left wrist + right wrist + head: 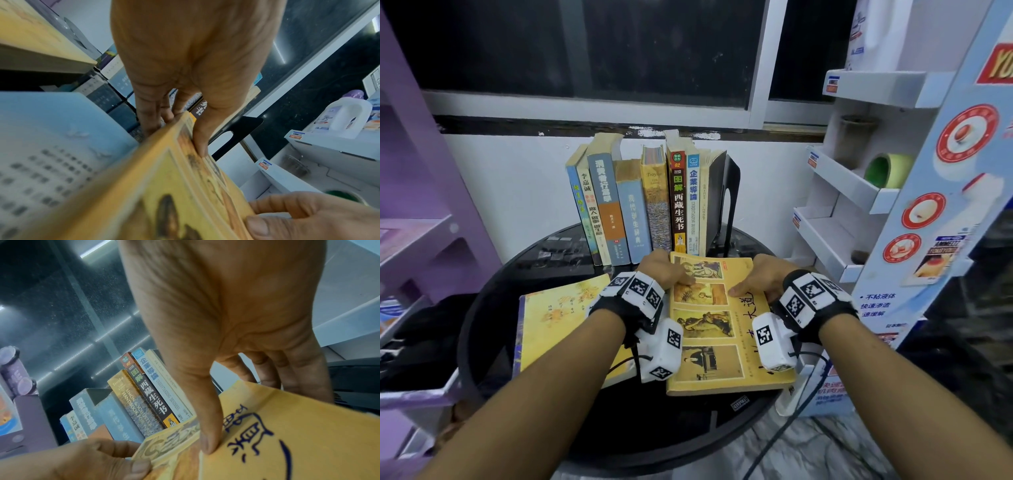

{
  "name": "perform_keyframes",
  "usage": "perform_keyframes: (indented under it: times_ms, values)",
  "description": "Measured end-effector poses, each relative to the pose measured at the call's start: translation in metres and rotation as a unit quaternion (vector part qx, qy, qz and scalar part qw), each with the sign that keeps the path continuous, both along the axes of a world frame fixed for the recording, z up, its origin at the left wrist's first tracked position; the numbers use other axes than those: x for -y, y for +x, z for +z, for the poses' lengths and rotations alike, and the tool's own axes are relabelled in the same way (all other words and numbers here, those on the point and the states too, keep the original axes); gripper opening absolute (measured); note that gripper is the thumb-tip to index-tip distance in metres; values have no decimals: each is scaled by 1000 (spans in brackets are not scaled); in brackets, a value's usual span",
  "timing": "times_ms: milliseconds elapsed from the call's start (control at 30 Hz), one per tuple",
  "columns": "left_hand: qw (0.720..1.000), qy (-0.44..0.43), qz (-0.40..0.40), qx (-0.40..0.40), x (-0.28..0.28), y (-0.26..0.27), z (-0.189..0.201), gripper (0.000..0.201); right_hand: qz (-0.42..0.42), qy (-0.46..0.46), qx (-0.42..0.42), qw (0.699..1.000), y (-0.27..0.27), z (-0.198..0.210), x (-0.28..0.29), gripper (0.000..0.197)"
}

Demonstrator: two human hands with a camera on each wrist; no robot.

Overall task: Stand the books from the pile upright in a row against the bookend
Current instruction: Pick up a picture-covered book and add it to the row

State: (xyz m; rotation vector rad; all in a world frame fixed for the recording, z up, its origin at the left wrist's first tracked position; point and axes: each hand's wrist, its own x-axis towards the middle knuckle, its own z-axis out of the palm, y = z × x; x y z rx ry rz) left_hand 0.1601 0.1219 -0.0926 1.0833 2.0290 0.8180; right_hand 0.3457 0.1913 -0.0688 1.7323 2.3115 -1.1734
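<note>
Row of upright books [640, 202] against bookend [729, 202]: done. Your left hand [661, 270] and right hand [763, 277] clamp the yellow book [719, 342], lifted flat above desk [585, 246]. One book [551, 322] still lies flat.

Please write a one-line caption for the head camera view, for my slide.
Both hands grip a yellow book before the upright row at the bookend.

Left hand [661, 270], right hand [763, 277]: forearms extended, thumbs on top, fingers curled under.
</note>
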Motion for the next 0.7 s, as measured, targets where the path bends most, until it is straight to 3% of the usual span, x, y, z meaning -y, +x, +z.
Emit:
perform_keyframes:
  times_ms: [67,133,200,300,367,500,700]
  values:
    - [999,24,14,28,3,2,8,38,-15,9,-24,1000,1,4,0,28]
    - [997,52,24,54,4,1,15,45,-28,12,-52,998,2,9,0,21]
    - [994,82,28,68,6,1,24,47,-38,33,-72,996,3,17,0,29]
    - [987,131,29,86,8,0,37,35,-49,71,-82,993,4,31,2,58]
    - [983,157,24,92,10,-1,47,37,-58,94,-94,989,4,42,5,59]
    - [970,212,35,113,13,-5,65,58,-53,167,-118,978,3,63,11,55]
    - [943,292,22,159,19,-7,92,57,-55,256,-190,946,2,83,16,60]
